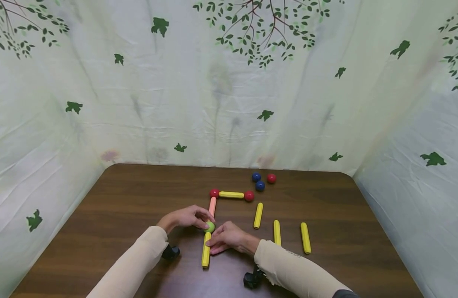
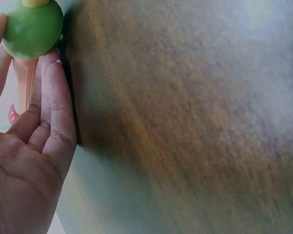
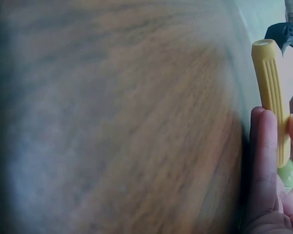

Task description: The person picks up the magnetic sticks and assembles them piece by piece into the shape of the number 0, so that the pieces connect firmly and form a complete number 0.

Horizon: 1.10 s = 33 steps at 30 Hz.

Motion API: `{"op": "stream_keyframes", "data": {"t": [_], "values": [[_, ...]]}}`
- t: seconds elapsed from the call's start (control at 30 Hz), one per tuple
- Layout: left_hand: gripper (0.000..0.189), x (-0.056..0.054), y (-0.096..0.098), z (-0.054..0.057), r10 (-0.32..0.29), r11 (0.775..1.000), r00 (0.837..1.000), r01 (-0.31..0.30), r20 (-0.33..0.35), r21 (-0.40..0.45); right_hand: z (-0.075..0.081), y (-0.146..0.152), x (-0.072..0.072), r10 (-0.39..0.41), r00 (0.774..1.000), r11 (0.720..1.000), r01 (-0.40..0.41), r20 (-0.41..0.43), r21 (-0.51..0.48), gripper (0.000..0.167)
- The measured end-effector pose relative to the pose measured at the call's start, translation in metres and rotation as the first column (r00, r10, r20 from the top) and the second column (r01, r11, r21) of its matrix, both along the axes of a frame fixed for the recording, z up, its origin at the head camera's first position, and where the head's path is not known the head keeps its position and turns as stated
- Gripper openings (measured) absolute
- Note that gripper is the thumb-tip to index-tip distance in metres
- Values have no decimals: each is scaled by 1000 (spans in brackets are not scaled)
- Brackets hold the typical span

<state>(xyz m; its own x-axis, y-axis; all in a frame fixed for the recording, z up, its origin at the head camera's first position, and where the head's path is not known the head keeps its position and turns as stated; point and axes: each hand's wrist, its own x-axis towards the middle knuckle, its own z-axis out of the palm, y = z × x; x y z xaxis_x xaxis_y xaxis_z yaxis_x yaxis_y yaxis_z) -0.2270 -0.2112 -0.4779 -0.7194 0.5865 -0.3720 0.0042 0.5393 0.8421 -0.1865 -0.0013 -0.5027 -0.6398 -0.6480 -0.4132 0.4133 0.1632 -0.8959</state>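
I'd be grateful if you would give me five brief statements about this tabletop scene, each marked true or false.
1. The pink rod runs between the green ball and a red ball. True.
2. The left hand holds the green ball. True.
3. The right hand grips the pink rod. False: it pinches a yellow rod whose end meets the green ball.
4. Three loose yellow rods lie on the wood-grain table. True.
5. The two blue balls lie at the table's near edge. False: they are near the far edge, beside a loose red ball.
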Motion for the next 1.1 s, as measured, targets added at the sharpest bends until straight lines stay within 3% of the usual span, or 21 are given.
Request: {"op": "stream_keyframes", "data": {"t": [0.4, 0.63, 0.9, 1.1], "values": [[22, 2, 2, 2, -9, 1000, 1000, 9, -11, -8, 2, 7, 1, -26, 999, 1000, 27, -23, 8, 13], [22, 2, 1, 3, -18, 1000, 1000, 18, -19, 3, 10, 23, -7, -23, 998, 999, 25, -58, 37, 19], [22, 1, 0, 2, -9, 1000, 1000, 9, -4, 11, 31, 53, -40, -124, 982, 990, 133, -144, 48, 31], [21, 3, 1, 2, -12, 1000, 1000, 12, -4, 18, 43, 89, -74, -233, 937, 962, 262, -262, 80, 33]]}}
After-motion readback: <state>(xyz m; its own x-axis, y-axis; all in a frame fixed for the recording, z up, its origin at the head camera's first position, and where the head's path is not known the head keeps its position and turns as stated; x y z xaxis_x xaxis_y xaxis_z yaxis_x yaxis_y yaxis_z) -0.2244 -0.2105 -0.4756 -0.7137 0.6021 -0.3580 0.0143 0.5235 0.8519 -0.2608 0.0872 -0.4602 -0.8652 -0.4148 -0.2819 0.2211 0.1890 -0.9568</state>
